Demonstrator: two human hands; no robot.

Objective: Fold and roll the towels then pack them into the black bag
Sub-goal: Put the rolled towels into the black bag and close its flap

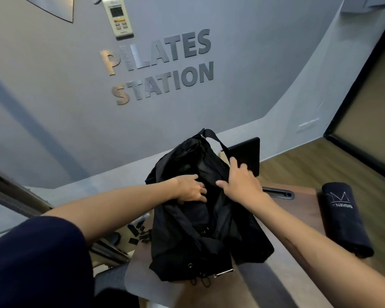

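Both hands on the black bag now, centre of frame, sitting on the desk w/ its far end propped up toward the wall. Left hand grips the bag's left lip, fingers curled into the fabric. Right hand is on the right lip, thumb stretched inward, fingers bent over the edge by the strap. It looks like a grip on the cloth, tho the fingertips are hidden behind the fabric. Reason for the two-sided hold, I'd say: soft bag, mouth collapses on its own, so the hands spread it apart to keep an opening for the towels.

Can't tell what's inside; interior's just dark.

One rolled towel, dark w/ pale lettering, lies at the right of frame on the desk, well apart from the bag, not touched. Parked there probably so it's within the right hand's reach once the mouth is wide enough. It's already rolled, so next call is likely: let go one side, grab the roll, drop it in.

Risk: release one lip and the mouth flops shut.

Behind the bag, upper right of it, a flat black tablet-like thing leans by the wall. Small black clips lie lower left of the bag.
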